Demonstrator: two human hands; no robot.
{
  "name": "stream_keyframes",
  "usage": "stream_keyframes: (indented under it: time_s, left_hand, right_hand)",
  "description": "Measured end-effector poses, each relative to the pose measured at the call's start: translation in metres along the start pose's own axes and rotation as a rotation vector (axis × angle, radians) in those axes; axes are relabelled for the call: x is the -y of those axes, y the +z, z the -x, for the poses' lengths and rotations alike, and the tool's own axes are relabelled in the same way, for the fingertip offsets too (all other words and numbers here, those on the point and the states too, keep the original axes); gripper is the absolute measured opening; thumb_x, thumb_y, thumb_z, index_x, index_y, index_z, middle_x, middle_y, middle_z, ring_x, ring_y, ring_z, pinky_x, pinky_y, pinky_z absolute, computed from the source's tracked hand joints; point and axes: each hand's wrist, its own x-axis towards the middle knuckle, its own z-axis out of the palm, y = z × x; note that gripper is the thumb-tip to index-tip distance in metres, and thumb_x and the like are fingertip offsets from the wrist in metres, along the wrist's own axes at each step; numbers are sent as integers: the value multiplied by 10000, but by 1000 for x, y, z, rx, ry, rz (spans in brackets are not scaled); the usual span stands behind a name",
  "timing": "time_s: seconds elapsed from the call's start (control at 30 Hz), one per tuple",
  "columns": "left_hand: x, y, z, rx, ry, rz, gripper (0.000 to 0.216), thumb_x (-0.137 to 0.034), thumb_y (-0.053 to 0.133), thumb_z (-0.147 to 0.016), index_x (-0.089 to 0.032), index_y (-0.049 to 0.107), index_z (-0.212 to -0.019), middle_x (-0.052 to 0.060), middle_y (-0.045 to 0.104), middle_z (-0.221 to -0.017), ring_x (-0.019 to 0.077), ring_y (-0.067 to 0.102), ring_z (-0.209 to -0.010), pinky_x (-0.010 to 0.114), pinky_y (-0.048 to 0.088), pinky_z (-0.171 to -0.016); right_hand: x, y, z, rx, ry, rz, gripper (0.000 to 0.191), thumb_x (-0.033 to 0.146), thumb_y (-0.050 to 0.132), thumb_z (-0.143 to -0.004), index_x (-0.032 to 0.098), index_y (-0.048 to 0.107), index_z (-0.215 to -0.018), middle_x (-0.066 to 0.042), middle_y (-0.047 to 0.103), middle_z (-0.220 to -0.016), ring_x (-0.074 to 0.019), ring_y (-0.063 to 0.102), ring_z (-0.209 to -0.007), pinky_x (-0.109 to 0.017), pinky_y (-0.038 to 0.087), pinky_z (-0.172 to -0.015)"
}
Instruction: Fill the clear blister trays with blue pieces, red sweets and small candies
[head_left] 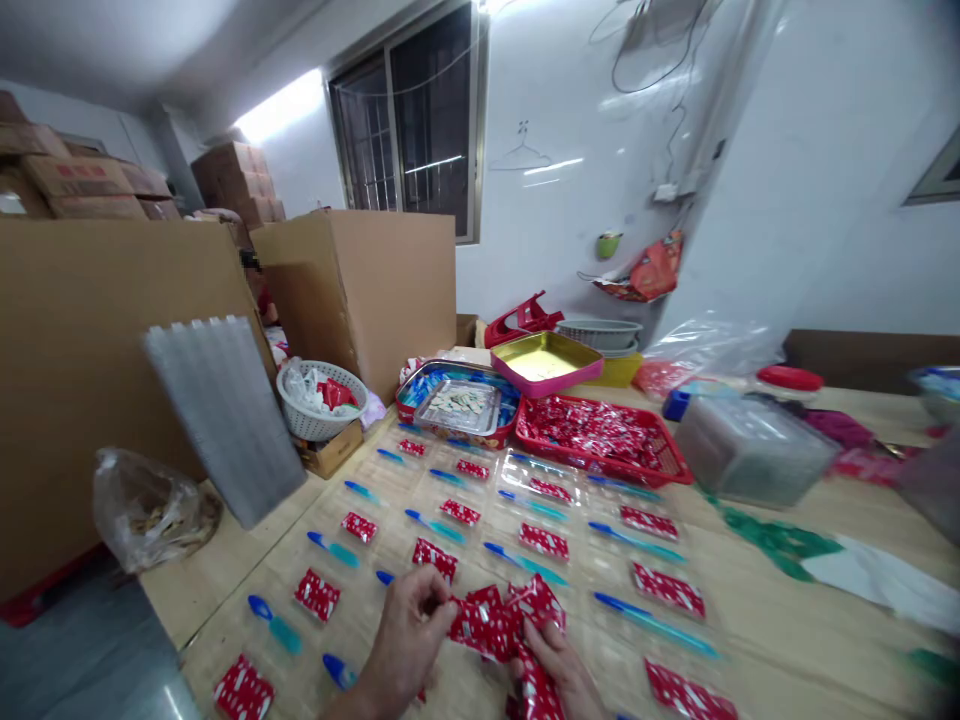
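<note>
At the bottom centre my left hand (409, 630) is closed, pinching the left end of a bunch of red sachets (491, 622). My right hand (559, 665) is closed round the same bunch from below, with more red sachets (538, 692) in its palm. Under both hands lies a clear plastic tray sheet (495, 540) on the wooden table (810, 640). Its pockets hold single red sachets (543, 540) and blue-green spoons (525, 565) in rows.
A red basket (600, 435) full of red sachets stands behind the sheet, beside a red tray (459, 402) with a metal dish. A white basket (321, 400), a grey sheet stack (225, 415), cardboard boxes (360, 290), a clear container (754, 450) and a plastic bag (146, 510) surround it.
</note>
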Motion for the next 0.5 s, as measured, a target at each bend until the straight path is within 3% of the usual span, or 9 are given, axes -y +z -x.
stream_keyframes:
  time_s: [0.13, 0.23, 0.37, 0.5]
  left_hand:
    - [-6, -10, -8, 34, -68, 90, 100, -213, 549, -631, -174, 470, -584, -54, 421, -536, 89, 374, -528, 217, 283, -517]
    - [-1, -27, -26, -29, -83, 126, 115, -233, 585, -617, -168, 493, -597, -53, 452, -545, 89, 408, -534, 205, 299, -520]
    - [20, -72, -80, -253, 13, 11, 150, -290, 594, -616, -172, 501, -611, -42, 507, -561, 108, 485, -552, 209, 365, -546]
    - [42, -110, -149, -403, 45, -297, 97, -258, 545, -615, -180, 507, -658, -41, 527, -536, 133, 528, -551, 218, 393, -542]
  right_hand:
    - [3, 4, -8, 21, 89, -71, 351, 187, 862, -513, 219, 647, -788, 24, 687, -654, -92, 585, -441, -161, 484, -391]
    - [7, 7, -7, 16, 137, -130, 340, 150, 849, -537, 225, 633, -789, 28, 696, -669, -84, 600, -465, -164, 526, -466]
    - [20, -1, -10, 10, 95, -83, 336, 189, 837, -584, 202, 624, -844, -28, 735, -804, -114, 661, -553, -159, 523, -470]
    - [35, -14, -17, 15, 38, 54, 385, 219, 853, -556, 172, 634, -869, -63, 736, -861, -200, 707, -658, -187, 508, -425]
